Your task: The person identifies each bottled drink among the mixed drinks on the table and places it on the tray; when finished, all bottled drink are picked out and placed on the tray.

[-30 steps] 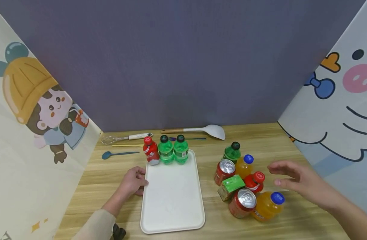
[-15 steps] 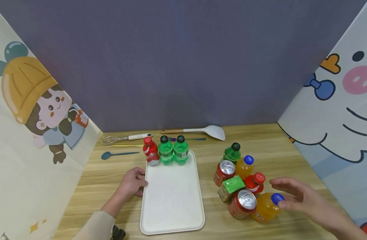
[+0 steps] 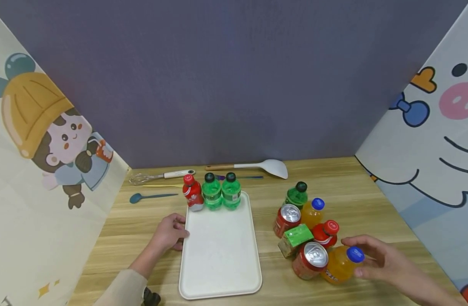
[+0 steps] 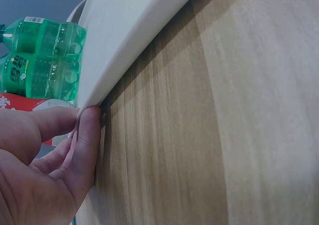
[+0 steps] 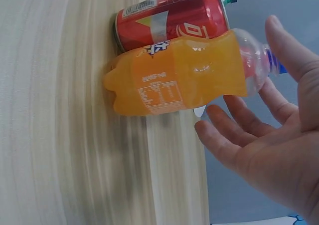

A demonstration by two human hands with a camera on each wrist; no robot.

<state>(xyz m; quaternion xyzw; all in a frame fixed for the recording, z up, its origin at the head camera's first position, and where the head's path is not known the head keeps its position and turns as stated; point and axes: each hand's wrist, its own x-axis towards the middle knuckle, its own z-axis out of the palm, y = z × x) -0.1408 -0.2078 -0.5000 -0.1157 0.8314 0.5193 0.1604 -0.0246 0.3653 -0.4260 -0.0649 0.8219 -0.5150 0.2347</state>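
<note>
My left hand pinches the left rim of a white tray, thumb above and finger under the edge in the left wrist view. A red bottle and two green bottles stand at the tray's far end. On the right, my right hand is spread around the upper part of an orange soda bottle, its thumb and fingers apart. Any touch on the bottle cannot be told. Beside that bottle stand a red soda can and a red-capped bottle.
In the same cluster are a green-topped carton, another red can, another orange bottle and a green bottle. Along the back lie a whisk, a white spatula and a blue spoon.
My right hand has come down and toward me, from beside the red-capped bottle to around the near orange soda bottle. The left hand stays at the tray's rim.
</note>
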